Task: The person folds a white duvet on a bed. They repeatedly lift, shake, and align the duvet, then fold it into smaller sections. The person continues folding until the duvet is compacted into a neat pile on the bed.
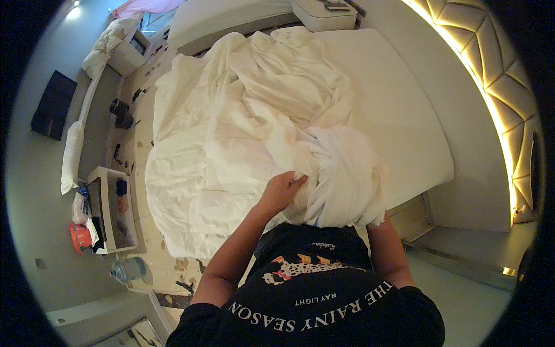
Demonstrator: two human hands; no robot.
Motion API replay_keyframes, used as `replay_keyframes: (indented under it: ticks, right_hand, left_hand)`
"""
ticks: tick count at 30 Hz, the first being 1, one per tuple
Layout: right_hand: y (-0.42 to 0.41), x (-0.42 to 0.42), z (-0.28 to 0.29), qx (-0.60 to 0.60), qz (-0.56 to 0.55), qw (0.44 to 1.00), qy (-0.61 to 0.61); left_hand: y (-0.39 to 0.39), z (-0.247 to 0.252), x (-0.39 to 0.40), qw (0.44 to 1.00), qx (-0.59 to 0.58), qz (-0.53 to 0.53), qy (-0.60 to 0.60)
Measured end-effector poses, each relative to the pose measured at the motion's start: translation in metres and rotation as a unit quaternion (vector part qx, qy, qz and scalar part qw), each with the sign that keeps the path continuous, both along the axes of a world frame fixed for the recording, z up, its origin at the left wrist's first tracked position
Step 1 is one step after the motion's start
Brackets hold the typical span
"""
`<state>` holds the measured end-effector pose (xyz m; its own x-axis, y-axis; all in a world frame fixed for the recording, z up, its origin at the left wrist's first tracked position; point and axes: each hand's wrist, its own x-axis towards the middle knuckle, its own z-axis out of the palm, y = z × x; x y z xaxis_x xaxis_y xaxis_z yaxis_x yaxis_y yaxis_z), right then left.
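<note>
My left hand point(284, 191) is at the near edge of the bed, its fingers closed on a fold of crumpled white bedding. A bunched white cloth point(347, 173) lies against my body, just right of that hand. My right forearm reaches up to this bundle, and the right hand itself is hidden beneath or behind it. A large rumpled white duvet point(243, 152) spreads over the left part of the bed and hangs over its side. The smooth white mattress point(390, 99) shows on the right.
A second bed point(230, 21) and a white nightstand point(323, 17) stand beyond. Left are a low open cabinet point(102, 208), a red bag point(80, 238), a water jug point(128, 269) and a dark bin point(122, 113). A padded, lit headboard panel point(498, 65) lines the right wall.
</note>
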<state>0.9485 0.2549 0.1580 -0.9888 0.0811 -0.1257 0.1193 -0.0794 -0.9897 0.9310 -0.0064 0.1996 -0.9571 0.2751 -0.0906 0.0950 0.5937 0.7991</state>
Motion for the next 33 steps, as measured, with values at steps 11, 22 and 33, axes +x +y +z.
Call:
replay_keyframes:
  ticks: [11, 22, 33]
  right_hand:
    - [-0.008, 0.003, 0.009, 0.014, 0.074, 0.997, 0.007]
    - [-0.015, 0.01, 0.014, 0.024, 0.1, 0.995, 0.01]
    - [-0.033, -0.002, 0.024, 0.03, 0.102, 0.994, 0.034]
  left_hand:
    - [0.02, -0.028, -0.018, 0.92, -0.306, -0.237, -0.069]
    - [0.03, -0.047, -0.008, 0.977, 0.056, -0.141, 0.151]
    - [0.041, -0.052, -0.007, 0.918, 0.37, -0.074, -0.123]
